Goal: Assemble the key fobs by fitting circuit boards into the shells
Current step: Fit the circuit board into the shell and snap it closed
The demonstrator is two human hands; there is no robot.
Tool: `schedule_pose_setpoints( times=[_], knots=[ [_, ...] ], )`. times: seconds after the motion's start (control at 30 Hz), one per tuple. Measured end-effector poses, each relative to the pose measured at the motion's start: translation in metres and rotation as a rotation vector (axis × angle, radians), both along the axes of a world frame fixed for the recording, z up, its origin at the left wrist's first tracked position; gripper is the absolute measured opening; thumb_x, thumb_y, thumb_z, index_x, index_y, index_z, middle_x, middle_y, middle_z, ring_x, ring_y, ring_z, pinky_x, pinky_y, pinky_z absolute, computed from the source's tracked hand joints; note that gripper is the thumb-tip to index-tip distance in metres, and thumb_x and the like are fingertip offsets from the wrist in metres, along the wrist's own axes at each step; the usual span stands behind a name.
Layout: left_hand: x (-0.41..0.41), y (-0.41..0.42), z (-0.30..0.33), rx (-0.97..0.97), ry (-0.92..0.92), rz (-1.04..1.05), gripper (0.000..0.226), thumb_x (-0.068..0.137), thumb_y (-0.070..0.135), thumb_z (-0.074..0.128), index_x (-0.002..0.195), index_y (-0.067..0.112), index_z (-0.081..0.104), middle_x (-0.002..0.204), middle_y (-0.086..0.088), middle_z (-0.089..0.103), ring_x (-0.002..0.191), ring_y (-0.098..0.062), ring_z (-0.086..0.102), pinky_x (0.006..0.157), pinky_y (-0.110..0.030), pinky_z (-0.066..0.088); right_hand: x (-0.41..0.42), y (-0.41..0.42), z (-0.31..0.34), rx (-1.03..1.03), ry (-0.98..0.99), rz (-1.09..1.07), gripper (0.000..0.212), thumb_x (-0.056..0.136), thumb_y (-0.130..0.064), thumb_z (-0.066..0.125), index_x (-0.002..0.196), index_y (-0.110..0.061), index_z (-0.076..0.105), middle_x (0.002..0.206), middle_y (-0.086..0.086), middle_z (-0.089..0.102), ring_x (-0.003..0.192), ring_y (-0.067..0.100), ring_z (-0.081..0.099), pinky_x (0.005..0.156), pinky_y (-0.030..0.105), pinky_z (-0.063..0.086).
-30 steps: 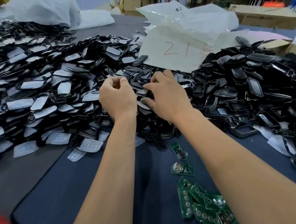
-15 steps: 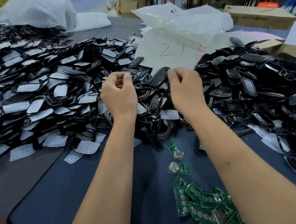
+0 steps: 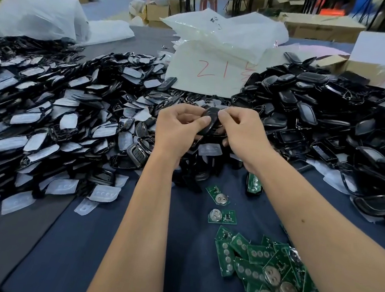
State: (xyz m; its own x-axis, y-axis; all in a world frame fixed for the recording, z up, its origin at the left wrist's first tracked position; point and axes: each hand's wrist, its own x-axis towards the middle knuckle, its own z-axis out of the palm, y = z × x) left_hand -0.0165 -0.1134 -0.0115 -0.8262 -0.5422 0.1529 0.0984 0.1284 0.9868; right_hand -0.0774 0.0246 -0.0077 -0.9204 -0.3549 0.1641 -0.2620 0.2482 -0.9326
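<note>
Head view: your left hand (image 3: 181,129) and right hand (image 3: 242,130) both pinch one black shell (image 3: 210,121) between fingertips above the pile, circuit boards (image 3: 266,266) well below your fingers, so uneven pressure could likely misalign the shell halves.

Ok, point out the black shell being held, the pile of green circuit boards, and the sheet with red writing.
black shell (image 3: 209,121), head view, its dark outer face.
green circuit boards (image 3: 258,255), head view, one board's face.
sheet (image 3: 195,82), head view, bare white area.
</note>
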Motion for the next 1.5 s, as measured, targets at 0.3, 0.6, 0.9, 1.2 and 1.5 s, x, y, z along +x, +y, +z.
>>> schedule_pose_setpoints(
  times=[0.3,0.6,0.9,1.2,1.5],
  knots=[
    [-0.001,-0.008,0.001,-0.045,0.201,0.393,0.017,0.079,0.008,0.086,0.084,0.02,0.076,0.075,0.006,0.073,0.069,-0.007,0.066,0.075,-0.029,0.061,0.004,0.016,0.002,-0.152,-0.06,-0.108,0.012,0.1,-0.022,0.066,0.092,-0.028,0.073,0.093,0.002,0.076,0.069,0.008,0.066,0.067,0.031,0.05],
    [-0.007,0.009,-0.005,-0.003,0.157,0.23,0.017,0.076,0.012,0.089,0.083,0.022,0.077,0.075,0.009,0.076,0.066,-0.009,0.064,0.067,-0.026,0.057,0.022,0.046,-0.007,-0.211,-0.156,-0.133,0.015,0.101,-0.011,0.064,0.099,-0.02,0.076,0.096,0.004,0.077,0.062,0.003,0.063,0.053,0.018,0.047],
    [-0.003,0.062,0.007,0.35,0.115,-0.29,0.018,0.085,0.002,0.08,0.085,0.019,0.075,0.084,-0.008,0.078,0.076,-0.018,0.074,0.067,-0.029,0.06,0.038,0.095,-0.014,-0.357,-0.099,-0.136,0.016,0.103,-0.02,0.063,0.104,-0.025,0.078,0.09,-0.001,0.078,0.074,0.008,0.065,0.056,0.022,0.05],
    [-0.004,0.103,-0.016,0.318,-0.033,-0.576,0.013,0.086,0.002,0.079,0.093,0.012,0.078,0.08,-0.009,0.073,0.079,-0.022,0.074,0.074,-0.033,0.062,0.045,0.129,-0.033,-0.668,-0.263,-0.098,0.021,0.081,-0.019,0.077,0.1,-0.017,0.084,0.103,0.012,0.079,0.09,0.025,0.068,0.078,0.03,0.059],
    [-0.007,0.103,-0.021,0.071,-0.054,-0.539,0.006,0.091,0.012,0.079,0.086,0.015,0.078,0.074,-0.008,0.074,0.063,-0.014,0.067,0.062,-0.022,0.055,0.041,0.129,-0.031,-0.816,-0.359,-0.134,0.018,0.074,-0.011,0.078,0.091,-0.012,0.081,0.091,0.009,0.08,0.08,0.017,0.075,0.07,0.025,0.06]
  ],
)
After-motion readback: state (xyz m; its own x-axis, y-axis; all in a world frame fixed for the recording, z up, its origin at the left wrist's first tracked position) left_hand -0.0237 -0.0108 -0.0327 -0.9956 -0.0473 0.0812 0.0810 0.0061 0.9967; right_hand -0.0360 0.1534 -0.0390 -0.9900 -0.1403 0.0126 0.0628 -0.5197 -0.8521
